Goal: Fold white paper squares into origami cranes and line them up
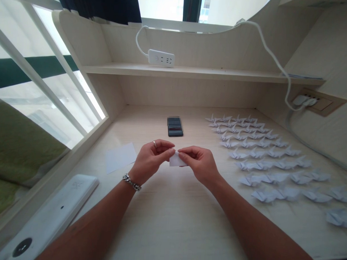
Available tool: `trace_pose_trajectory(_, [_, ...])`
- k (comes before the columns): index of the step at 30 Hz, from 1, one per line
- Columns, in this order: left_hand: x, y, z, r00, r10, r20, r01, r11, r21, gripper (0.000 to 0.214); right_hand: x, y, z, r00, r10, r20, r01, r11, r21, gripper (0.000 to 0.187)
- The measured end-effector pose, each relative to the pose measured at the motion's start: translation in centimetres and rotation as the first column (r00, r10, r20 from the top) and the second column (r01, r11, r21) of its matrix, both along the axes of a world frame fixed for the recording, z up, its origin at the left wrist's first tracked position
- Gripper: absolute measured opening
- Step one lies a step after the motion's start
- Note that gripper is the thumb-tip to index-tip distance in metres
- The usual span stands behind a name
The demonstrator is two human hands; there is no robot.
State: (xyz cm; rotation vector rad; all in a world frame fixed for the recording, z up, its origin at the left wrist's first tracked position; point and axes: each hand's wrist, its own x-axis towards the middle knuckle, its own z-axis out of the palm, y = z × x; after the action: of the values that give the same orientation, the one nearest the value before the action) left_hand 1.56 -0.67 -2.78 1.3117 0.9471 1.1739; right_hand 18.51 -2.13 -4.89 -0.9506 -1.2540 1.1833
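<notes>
A small folded piece of white paper (176, 160) is held up over the middle of the desk, between both hands. My left hand (154, 157), with a ring and a chain bracelet, pinches its upper left part between thumb and fingers. On the opposite side my right hand (201, 161) grips the upper right part the same way. Fingers cover some of the folds. White paper sheets (120, 157) lie flat on the desk to the left of my left hand. Folded white paper cranes (260, 154) stand in several rows to the right.
Behind the hands lies a dark phone (175, 127). A long white device (53, 213) rests at the left edge. On the shelf (198, 73) stands a power strip (161, 58); a white cable (274, 57) hangs to a wall socket (319, 101) at right.
</notes>
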Motion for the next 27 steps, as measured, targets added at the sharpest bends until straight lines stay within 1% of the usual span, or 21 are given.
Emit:
trace_pose_trajectory(2, [0.22, -0.11, -0.07, 0.998, 0.049, -0.037, -0.048, 0.998, 0.045, 0.027, -0.07, -0.08, -0.10, 0.998, -0.031, 0.059, 0.027, 0.997, 0.073, 0.019])
trace_pose_trajectory(4, [0.33, -0.19, -0.12, 0.994, 0.088, -0.059, -0.083, 0.994, 0.077, 0.026, -0.08, -0.20, -0.13, 0.994, -0.041, 0.101, 0.030, 0.994, 0.107, 0.017])
trace_pose_trajectory(6, [0.34, -0.20, -0.20, 0.992, 0.102, -0.079, -0.094, 0.991, 0.098, 0.025, -0.08, -0.28, -0.14, 0.992, -0.036, 0.125, 0.023, 0.994, 0.106, 0.016])
trace_pose_trajectory(9, [0.30, -0.17, -0.34, 0.991, 0.092, -0.092, -0.082, 0.990, 0.112, 0.024, -0.12, -0.33, -0.14, 0.990, -0.033, 0.136, 0.021, 0.996, 0.087, 0.019])
trace_pose_trajectory(13, [0.37, -0.23, -0.33, 0.994, 0.089, -0.060, -0.083, 0.992, 0.098, 0.026, -0.23, -0.39, -0.07, 0.990, -0.044, 0.132, 0.032, 0.995, 0.096, 0.019])
trace_pose_trajectory(18, [0.64, -0.52, -0.05, 0.994, 0.107, -0.016, -0.106, 0.992, 0.075, 0.027, -0.36, -0.57, 0.11, 0.983, -0.101, 0.156, 0.079, 0.986, 0.144, 0.016])
trace_pose_trajectory(24, [0.61, -0.55, 0.03, 0.993, 0.112, 0.037, -0.114, 0.991, 0.073, 0.025, -0.40, -0.63, 0.14, 0.987, -0.092, 0.134, 0.073, 0.987, 0.141, 0.014])
trace_pose_trajectory(27, [0.45, -0.47, 0.03, 0.994, 0.080, 0.070, -0.084, 0.995, 0.057, 0.024, -0.37, -0.58, 0.17, 0.986, -0.097, 0.133, 0.079, 0.987, 0.139, 0.014])
